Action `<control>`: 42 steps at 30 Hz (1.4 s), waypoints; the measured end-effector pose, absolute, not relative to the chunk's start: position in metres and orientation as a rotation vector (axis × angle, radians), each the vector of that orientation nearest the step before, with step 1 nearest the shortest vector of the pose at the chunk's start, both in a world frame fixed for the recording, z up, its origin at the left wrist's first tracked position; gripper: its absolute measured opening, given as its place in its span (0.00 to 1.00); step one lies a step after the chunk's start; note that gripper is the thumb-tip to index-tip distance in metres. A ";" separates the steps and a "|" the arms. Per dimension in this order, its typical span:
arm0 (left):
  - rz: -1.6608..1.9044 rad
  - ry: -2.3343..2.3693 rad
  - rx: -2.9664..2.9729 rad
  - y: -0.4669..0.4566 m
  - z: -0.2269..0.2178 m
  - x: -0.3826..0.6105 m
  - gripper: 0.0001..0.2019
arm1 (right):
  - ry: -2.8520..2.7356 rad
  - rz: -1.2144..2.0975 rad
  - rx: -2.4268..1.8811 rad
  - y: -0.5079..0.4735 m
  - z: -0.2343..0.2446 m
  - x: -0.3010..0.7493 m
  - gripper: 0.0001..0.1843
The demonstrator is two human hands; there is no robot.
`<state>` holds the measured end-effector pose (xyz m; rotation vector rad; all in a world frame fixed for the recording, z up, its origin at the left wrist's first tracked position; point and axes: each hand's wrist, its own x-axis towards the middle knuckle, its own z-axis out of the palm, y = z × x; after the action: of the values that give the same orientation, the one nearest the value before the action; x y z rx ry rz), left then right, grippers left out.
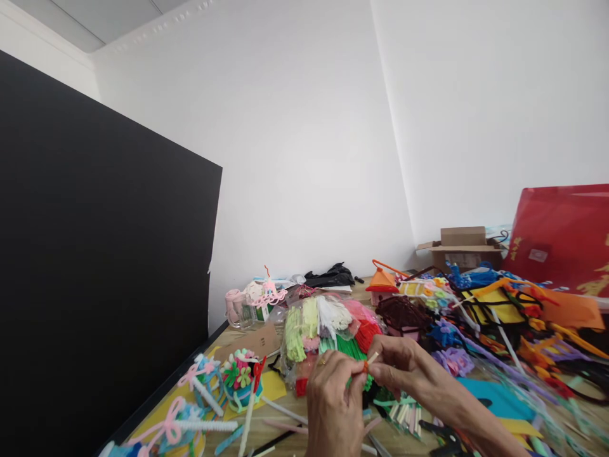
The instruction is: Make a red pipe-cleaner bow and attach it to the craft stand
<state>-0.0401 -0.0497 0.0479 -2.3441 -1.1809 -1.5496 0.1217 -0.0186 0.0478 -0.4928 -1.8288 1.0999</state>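
My left hand [335, 395] and my right hand [402, 367] meet above the middle of the table, fingertips almost touching. Between them is a small orange coil of pipe cleaner [365, 366], pinched by the left thumb and forefinger. A short cream-coloured stem [373, 357] sticks up from the right fingertips beside the coil. Whether the two pieces are joined is hidden by the fingers. Just behind the hands lie bundles of green pipe cleaners [351, 348]. Short pale pieces [406, 416] lie in a pile below my right hand.
Left of the hands stands a small pot of pipe-cleaner flowers [243, 381]. Black-handled scissors [440, 435] lie at the front right. Finished colourful pieces, a yellow basket shape [495, 306] and a red bag [561, 238] crowd the right. A black panel [104, 266] borders the left.
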 end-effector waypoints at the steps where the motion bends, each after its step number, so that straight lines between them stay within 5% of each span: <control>1: -1.567 -1.269 -2.401 -0.051 0.050 -0.041 0.07 | -1.837 1.097 -0.501 -0.019 0.048 0.122 0.15; 8: -1.997 -1.697 -2.656 -0.055 0.062 -0.045 0.04 | -1.843 1.115 -0.512 -0.017 0.047 0.122 0.15; 25: -2.886 -1.480 -2.620 -0.050 0.061 -0.044 0.13 | -1.735 1.249 -0.475 -0.021 0.051 0.119 0.13; 37: -2.828 -1.344 -2.788 -0.047 0.053 -0.046 0.17 | -1.677 1.288 -0.389 -0.030 0.057 0.119 0.12; 42: -2.130 -1.401 -2.422 -0.051 0.049 -0.043 0.14 | -1.614 1.235 -0.427 -0.027 0.056 0.116 0.13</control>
<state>-0.0427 -0.0515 0.0493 -2.4224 -1.4008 -2.1299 0.1157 -0.0267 0.0557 -0.4271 -1.6141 1.2353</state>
